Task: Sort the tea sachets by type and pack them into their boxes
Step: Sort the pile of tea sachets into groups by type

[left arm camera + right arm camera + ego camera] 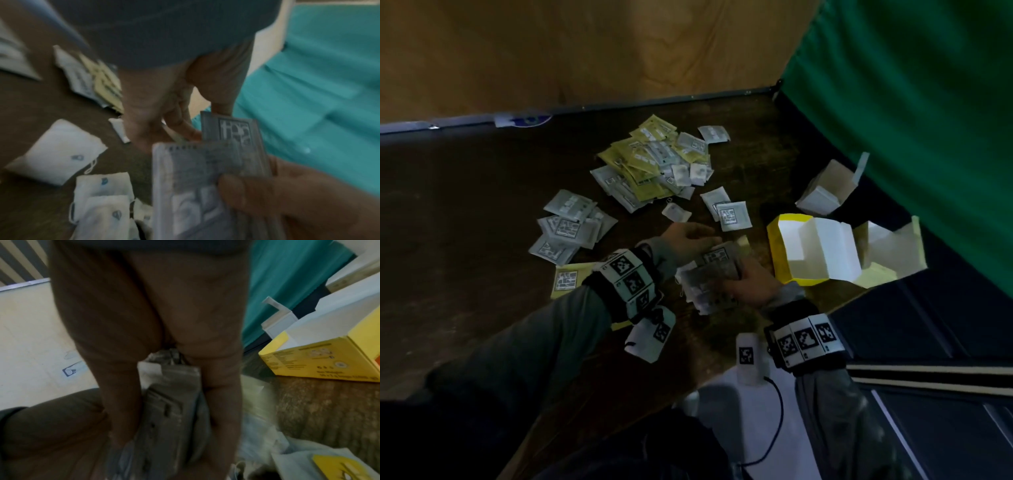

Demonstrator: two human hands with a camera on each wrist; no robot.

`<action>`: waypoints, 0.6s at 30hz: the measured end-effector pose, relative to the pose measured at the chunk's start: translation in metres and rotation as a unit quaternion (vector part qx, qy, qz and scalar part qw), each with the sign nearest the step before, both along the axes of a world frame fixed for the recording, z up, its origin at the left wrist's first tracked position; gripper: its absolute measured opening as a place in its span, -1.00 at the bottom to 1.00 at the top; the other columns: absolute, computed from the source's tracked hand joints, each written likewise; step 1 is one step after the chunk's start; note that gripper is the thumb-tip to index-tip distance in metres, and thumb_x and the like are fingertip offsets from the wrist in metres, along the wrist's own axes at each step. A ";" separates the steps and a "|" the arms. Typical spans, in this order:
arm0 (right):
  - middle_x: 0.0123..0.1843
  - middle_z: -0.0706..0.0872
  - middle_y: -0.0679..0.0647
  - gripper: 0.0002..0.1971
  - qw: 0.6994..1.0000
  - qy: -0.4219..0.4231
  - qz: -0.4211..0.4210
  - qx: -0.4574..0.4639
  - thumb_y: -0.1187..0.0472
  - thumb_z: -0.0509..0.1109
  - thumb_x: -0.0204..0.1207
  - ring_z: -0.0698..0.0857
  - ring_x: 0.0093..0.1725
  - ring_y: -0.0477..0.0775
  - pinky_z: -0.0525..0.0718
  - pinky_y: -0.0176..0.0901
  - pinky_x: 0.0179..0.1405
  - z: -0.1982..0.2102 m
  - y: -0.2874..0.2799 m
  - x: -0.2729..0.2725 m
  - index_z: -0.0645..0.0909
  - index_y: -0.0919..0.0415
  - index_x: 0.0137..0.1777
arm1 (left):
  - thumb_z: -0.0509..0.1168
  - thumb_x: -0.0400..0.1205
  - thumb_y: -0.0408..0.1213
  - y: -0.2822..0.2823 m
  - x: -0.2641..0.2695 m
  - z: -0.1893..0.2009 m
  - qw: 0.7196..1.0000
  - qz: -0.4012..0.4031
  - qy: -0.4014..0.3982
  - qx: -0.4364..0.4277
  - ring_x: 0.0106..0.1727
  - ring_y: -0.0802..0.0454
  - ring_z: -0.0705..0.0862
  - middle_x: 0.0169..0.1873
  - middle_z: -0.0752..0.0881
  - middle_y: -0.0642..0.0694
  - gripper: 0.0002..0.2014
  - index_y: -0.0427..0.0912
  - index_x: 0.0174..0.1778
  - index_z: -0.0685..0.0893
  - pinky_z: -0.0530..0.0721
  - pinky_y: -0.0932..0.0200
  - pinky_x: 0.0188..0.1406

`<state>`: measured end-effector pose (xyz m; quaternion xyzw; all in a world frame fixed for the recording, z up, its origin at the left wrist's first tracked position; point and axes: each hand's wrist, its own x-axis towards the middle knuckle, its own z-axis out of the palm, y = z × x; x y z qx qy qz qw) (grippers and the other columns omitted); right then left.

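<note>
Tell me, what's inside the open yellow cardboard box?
The open yellow cardboard box shows white inner walls and a folded white card divider. I see no sachets in the part that shows. The divider covers the rest of the floor, so anything beneath it is hidden.

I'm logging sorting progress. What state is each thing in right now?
yellow box: open, flaps up, upright on the table.
white box: open, flap raised.
mixed sachet pile: loose, unsorted.
grey sachet stack: gathered, held by both hands.
left hand: holding the stack.
right hand: gripping the stack.
</note>
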<state>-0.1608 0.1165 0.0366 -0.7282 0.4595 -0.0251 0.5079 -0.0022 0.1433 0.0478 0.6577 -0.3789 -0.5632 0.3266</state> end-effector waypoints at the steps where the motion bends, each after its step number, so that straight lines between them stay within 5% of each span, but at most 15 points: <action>1: 0.03 0.76 0.19 -0.70 1.000 -0.004 0.005 0.015 0.30 0.50 0.43 0.74 0.03 0.10 0.69 0.07 0.08 0.001 -0.001 0.001 0.63 0.28 0.16 | 0.34 0.61 -0.19 0.001 0.001 -0.002 1.000 0.001 0.009 0.005 0.05 0.01 0.62 0.19 0.65 -0.18 -0.60 -0.20 0.36 0.56 0.59 0.26 -0.12; 3: -0.10 0.73 0.01 -0.75 0.999 -0.005 0.026 0.045 0.42 0.44 0.47 0.72 -0.15 -0.28 0.67 -0.33 -0.12 0.001 -0.002 0.003 0.61 0.27 0.13 | 0.33 0.61 -0.21 0.006 0.003 -0.001 0.999 0.004 0.037 0.024 -0.16 0.08 0.60 0.07 0.65 -0.14 -0.63 -0.16 0.34 0.57 0.59 0.34 -0.43; 5: -0.13 0.70 -0.02 -0.72 0.998 -0.001 0.028 0.065 0.45 0.40 0.49 0.69 -0.22 -0.36 0.62 -0.49 -0.24 -0.002 -0.002 0.005 0.58 0.29 0.19 | 0.30 0.63 -0.17 0.006 0.005 -0.005 0.998 0.009 0.046 0.035 -0.19 0.09 0.61 0.05 0.65 -0.11 -0.69 -0.15 0.27 0.62 0.60 0.37 -0.48; 9: 0.19 0.69 0.36 -0.58 0.995 -0.044 -0.050 0.069 0.42 0.39 0.50 0.70 0.11 0.30 0.71 0.15 0.06 -0.011 0.003 0.011 0.48 0.39 0.36 | 0.22 0.65 -0.03 0.012 0.008 -0.006 0.994 0.067 0.074 0.041 0.06 -0.05 0.63 0.15 0.67 -0.16 -0.70 -0.13 0.16 0.67 0.68 0.16 -0.19; 11: 0.20 0.69 0.37 -0.50 0.990 -0.072 -0.078 0.089 0.27 0.50 0.40 0.71 0.09 0.33 0.72 0.11 -0.04 -0.012 0.004 0.013 0.50 0.37 0.33 | 0.29 0.63 -0.13 0.016 0.010 -0.009 0.993 0.055 0.093 0.050 0.08 -0.04 0.63 0.19 0.65 -0.17 -0.75 -0.11 0.18 0.64 0.69 0.11 -0.06; 14: 0.13 0.72 0.29 -0.34 0.991 -0.058 -0.096 0.071 0.13 0.69 0.17 0.74 0.05 0.31 0.77 0.21 -0.15 -0.014 0.002 0.014 0.53 0.28 0.25 | 0.32 0.62 -0.21 0.020 0.012 -0.013 0.997 0.020 0.061 0.047 -0.02 0.04 0.63 0.22 0.62 -0.15 -0.68 -0.10 0.30 0.56 0.68 0.28 -0.28; 16: 0.15 0.71 0.21 -0.18 0.994 -0.046 -0.078 0.066 0.05 0.75 0.07 0.75 0.05 0.22 0.78 0.12 -0.19 -0.010 0.001 0.011 0.48 0.21 0.34 | 0.36 0.59 -0.15 0.022 0.012 -0.012 0.997 0.016 0.053 0.055 -0.01 0.01 0.65 0.15 0.60 -0.08 -0.60 -0.03 0.34 0.51 0.73 0.18 -0.26; 18: 0.08 0.73 0.16 -0.24 0.995 -0.046 -0.053 0.077 0.25 0.69 0.19 0.76 -0.07 0.09 0.73 -0.03 -0.23 -0.002 0.001 0.009 0.44 0.24 0.39 | 0.42 0.53 -0.14 0.024 0.013 -0.010 0.997 0.029 0.056 0.052 0.10 -0.06 0.62 0.15 0.56 -0.04 -0.56 0.02 0.31 0.49 0.73 0.07 -0.20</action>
